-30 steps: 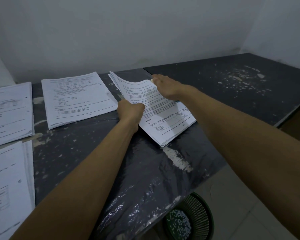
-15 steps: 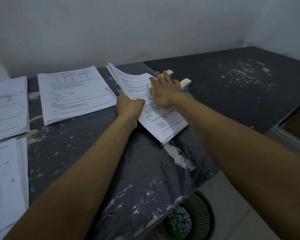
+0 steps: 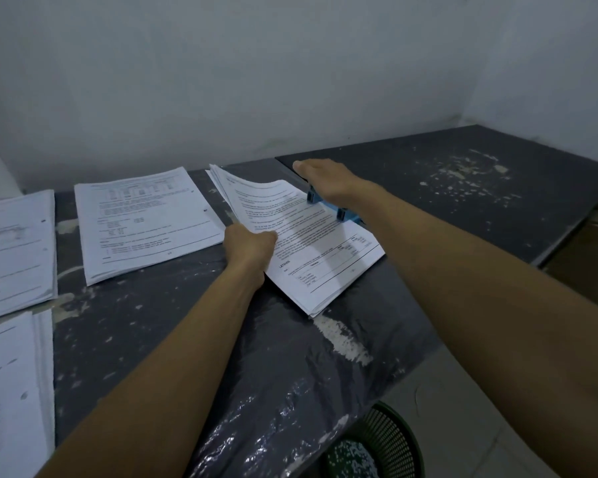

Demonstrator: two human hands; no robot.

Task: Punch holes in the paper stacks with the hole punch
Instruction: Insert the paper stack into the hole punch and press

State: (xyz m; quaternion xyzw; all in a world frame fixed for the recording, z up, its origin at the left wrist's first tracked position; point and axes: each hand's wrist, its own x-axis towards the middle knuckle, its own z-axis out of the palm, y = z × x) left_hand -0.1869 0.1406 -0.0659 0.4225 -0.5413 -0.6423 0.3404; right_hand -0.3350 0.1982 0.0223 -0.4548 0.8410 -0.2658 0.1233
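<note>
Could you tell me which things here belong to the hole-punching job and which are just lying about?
In the job: the paper stack gripped by the left hand; the blue hole punch under the right hand; other stacks.
Lying about: green basket on the floor.

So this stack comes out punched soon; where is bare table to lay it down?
Bare: the dark panel right of the hole punch, and the front strip between the forearms. Crowded: the left side, where other paper stacks lie close together.

Dark table [image 3: 173, 322] — paper stacks [image 3: 145, 222], punch [image 3: 342, 210]
</note>
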